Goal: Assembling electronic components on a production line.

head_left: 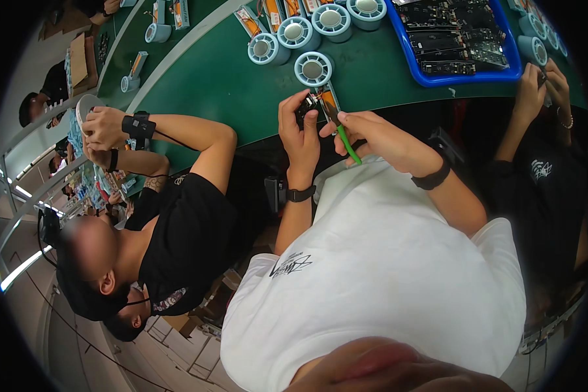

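Note:
My left hand (298,136) is closed, with a small dark circuit board (305,108) between thumb and fingers. In my right hand (389,138) is a green-handled hand tool (349,145), its metal end pointing up toward the board; the exact kind of tool is unclear. Just beyond both hands lies a light-blue round fan unit (313,68) on the table's near edge. Its handle shell stretches toward me with an orange battery (327,98) in it, partly hidden by my fingers and the tool.
Several similar fan units (298,32) stand farther back on the green table (209,88). A blue tray (419,80) of dark circuit boards sits at the back right. Co-workers sit close on both sides: one at left raises a round white object (87,108), another's hands (539,88) work at right.

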A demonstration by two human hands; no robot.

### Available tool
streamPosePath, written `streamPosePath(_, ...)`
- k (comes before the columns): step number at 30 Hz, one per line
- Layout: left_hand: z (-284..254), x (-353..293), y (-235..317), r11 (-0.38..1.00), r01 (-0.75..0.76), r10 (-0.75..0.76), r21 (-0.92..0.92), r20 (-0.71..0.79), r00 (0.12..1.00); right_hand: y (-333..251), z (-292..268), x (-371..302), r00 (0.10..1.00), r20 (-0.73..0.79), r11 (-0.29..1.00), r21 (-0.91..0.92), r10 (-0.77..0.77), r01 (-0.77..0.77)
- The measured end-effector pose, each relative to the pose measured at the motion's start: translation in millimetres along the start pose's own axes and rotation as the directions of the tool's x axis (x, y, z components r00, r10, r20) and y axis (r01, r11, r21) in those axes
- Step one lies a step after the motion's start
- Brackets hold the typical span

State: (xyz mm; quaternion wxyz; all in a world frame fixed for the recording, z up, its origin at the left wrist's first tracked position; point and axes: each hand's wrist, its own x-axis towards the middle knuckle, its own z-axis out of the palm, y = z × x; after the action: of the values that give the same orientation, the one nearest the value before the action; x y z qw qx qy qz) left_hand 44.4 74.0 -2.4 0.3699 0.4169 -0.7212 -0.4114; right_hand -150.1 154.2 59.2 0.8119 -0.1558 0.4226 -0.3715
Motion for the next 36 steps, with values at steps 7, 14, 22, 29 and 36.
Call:
streamPosePath(7, -0.8, -2.1, 3.0, 0.997, 0.059, -0.054, -0.055, 0.078, 0.995, -6.3, 3.9, 6.9, 0.999, -0.037, 1.0, -0.016, 0.01, -0.011)
streamPosePath(14, 3.2, -3.2, -2.8, 0.998, 0.038, -0.037, -0.059, 0.014, 0.999, -8.5, 3.0, 8.6, 0.999, -0.03, 0.999, -0.03, -0.015, 0.014)
streamPosePath(22, 3.8, -1.6, -0.8, 1.0, 0.012, -0.012, -0.029, 0.01, 1.0, -6.1, 1.4, 11.9, 0.999, -0.028, 0.999, -0.023, -0.028, 0.027)
streamPosePath(29, 4.7, -2.3, -2.4, 0.999, 0.004, -0.003, -0.047, 0.006, 1.0, -6.0, -2.3, 12.3, 0.999, -0.039, 0.996, -0.086, -0.014, 0.011)
streamPosePath(36, 6.5, -0.6, -2.3, 0.998, -0.014, 0.014, -0.061, -0.005, 1.0, -8.2, 1.3, 10.6, 0.998, -0.063, 0.997, -0.073, -0.005, 0.0)
